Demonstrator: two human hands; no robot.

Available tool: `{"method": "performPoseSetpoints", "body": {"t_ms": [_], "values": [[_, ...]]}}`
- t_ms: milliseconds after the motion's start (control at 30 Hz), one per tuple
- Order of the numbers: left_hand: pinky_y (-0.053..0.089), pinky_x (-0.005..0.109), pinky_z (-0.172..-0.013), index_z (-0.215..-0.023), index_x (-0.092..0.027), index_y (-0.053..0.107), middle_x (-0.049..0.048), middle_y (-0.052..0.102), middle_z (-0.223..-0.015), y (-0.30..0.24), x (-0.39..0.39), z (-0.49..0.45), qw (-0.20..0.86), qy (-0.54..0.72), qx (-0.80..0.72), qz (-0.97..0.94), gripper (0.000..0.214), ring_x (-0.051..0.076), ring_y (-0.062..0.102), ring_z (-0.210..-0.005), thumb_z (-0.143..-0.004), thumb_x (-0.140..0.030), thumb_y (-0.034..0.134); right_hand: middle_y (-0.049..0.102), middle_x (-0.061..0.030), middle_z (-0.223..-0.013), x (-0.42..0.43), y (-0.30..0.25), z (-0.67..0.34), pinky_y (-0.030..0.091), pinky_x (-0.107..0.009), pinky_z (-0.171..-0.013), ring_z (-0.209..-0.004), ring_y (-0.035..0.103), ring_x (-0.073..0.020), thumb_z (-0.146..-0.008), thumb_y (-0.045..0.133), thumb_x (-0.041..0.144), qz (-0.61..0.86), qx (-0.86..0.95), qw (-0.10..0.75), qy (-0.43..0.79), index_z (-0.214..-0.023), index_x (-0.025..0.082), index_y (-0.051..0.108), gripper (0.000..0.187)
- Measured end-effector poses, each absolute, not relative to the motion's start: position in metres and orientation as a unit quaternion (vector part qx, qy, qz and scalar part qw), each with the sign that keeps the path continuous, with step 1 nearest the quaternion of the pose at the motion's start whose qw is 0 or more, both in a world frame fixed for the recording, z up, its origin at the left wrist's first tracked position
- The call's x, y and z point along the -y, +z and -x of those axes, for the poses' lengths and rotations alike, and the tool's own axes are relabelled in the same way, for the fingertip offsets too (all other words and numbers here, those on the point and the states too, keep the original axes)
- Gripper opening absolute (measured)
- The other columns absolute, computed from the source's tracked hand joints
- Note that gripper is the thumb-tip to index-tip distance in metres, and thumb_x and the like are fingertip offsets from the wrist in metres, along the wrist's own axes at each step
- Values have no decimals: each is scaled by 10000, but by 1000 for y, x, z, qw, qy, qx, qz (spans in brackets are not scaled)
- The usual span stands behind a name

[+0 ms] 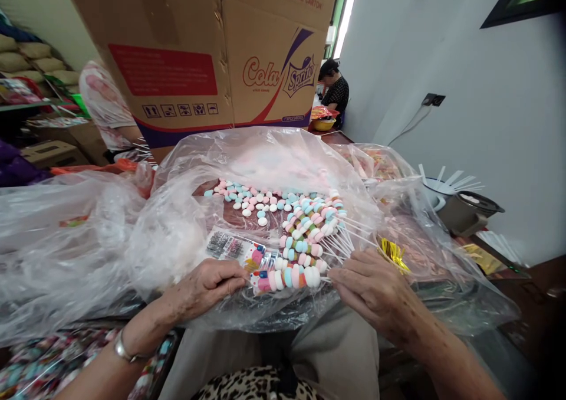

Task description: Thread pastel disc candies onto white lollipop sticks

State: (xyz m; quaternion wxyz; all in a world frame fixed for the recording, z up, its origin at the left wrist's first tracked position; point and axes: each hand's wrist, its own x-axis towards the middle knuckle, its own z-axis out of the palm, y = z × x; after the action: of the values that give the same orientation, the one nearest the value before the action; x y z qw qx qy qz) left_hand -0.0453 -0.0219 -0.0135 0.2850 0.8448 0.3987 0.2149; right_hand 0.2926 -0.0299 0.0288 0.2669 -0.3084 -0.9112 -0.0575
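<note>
My left hand (pixel 207 287) pinches the printed end of a small clear wrapper (pixel 247 257) that covers the tip of a marshmallow skewer (pixel 289 278). My right hand (pixel 374 288) grips the white stick end of that same skewer, fingers closed. The skewer carries pink, white and blue marshmallows and lies across a big clear plastic bag (pixel 186 223) on my lap. Just beyond it lies a pile of finished skewers (pixel 312 223), and farther back loose marshmallows (pixel 252 199) are scattered in the bag.
A large Cola Sprite cardboard carton (pixel 212 52) stands behind the bag. At right sit a cup of white sticks (pixel 442 190), a dark pot (pixel 469 211) and gold twist ties (pixel 392 252). Another person sits far back (pixel 333 90); someone's arm (pixel 108 108) shows at left.
</note>
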Motion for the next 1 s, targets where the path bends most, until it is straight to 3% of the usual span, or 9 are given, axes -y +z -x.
{"method": "performPoseSetpoints", "body": {"t_ms": [533,667,833,1000], "values": [[357,194,-594,-762,-155,591,-34,502,-678,-6,26,43,311,206,-433,-820,375,110,464,-632,-1011,-337,377,564,-18,-655,25,30,-300,290,-304,-656,-668,431,-162,-964,471,123,274,925,264,1,-791,167,657,258],[397,195,-639,-830,-146,628,-9,568,-735,-7,24,42,346,194,-398,-828,355,123,511,-681,-1007,-337,387,561,-5,-649,19,27,-303,316,-295,-669,-660,450,-148,-965,472,130,256,935,241,38,-806,174,662,251],[450,229,-807,-990,-130,674,62,687,-947,-10,21,41,389,183,-361,-827,319,168,607,-868,-999,-297,403,612,-25,-683,17,19,-299,335,-303,-675,-672,493,-153,-978,439,145,277,930,239,41,-799,172,672,295],[442,217,-748,-927,-137,701,45,676,-875,-9,18,44,420,186,-366,-809,300,154,570,-793,-982,-285,446,630,-29,-669,19,18,-299,362,-284,-649,-655,527,-150,-977,455,180,327,909,251,52,-808,180,697,295]]}}
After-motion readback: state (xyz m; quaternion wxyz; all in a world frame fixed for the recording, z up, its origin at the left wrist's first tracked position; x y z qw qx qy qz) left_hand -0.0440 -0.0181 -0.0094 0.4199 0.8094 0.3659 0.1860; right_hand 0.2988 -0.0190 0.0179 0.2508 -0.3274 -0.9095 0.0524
